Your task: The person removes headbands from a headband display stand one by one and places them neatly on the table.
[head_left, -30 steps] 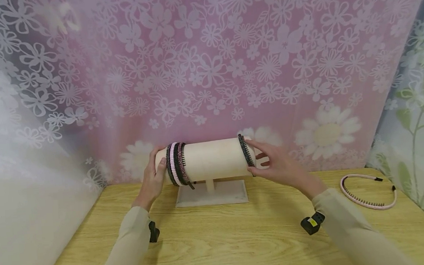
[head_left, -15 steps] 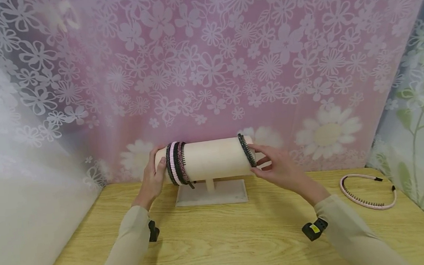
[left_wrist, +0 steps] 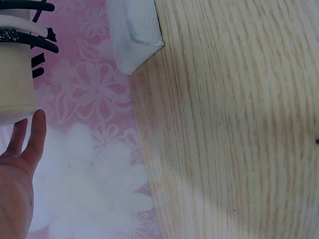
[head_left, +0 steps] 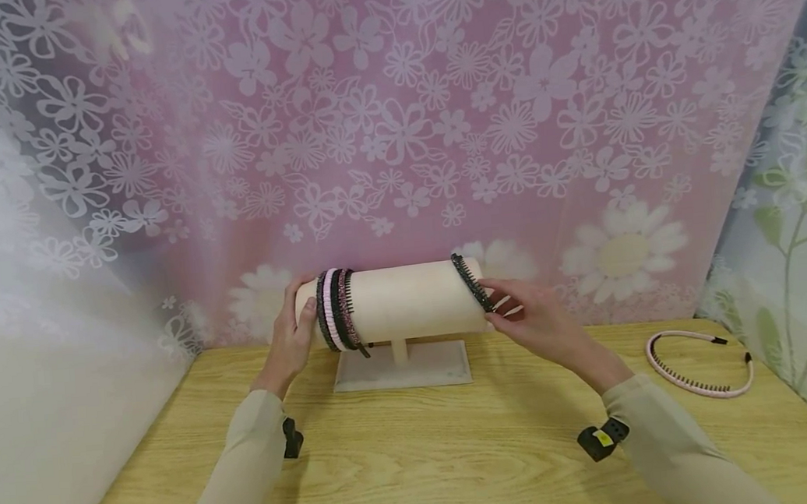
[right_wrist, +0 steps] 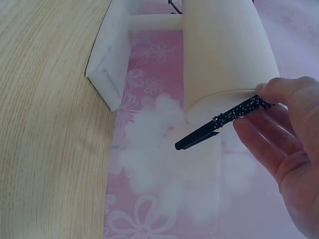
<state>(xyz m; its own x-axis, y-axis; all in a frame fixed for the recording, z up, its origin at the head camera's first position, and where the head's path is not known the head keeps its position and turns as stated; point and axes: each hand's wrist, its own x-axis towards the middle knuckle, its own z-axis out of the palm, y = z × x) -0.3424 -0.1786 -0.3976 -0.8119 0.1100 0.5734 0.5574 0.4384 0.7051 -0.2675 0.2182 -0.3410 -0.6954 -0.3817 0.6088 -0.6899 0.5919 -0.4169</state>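
Beside cylinder (head_left: 410,304), right grip (head_left: 536,322) pinches headband (head_left: 471,281).

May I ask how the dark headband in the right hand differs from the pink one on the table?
The dark headband slants at one end of the display roll; the pink headband lies on the table. The right hand pinches the dark headband; the pink headband is untouched. Both have teeth.

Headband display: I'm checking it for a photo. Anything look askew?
Yes: the black, speckled headband on the cream, cylindrical holder slants, pinched low by the right hand, unlike the straighter dark and pink bands opposite. A pale pink, toothed headband lies apart on the wooden table.
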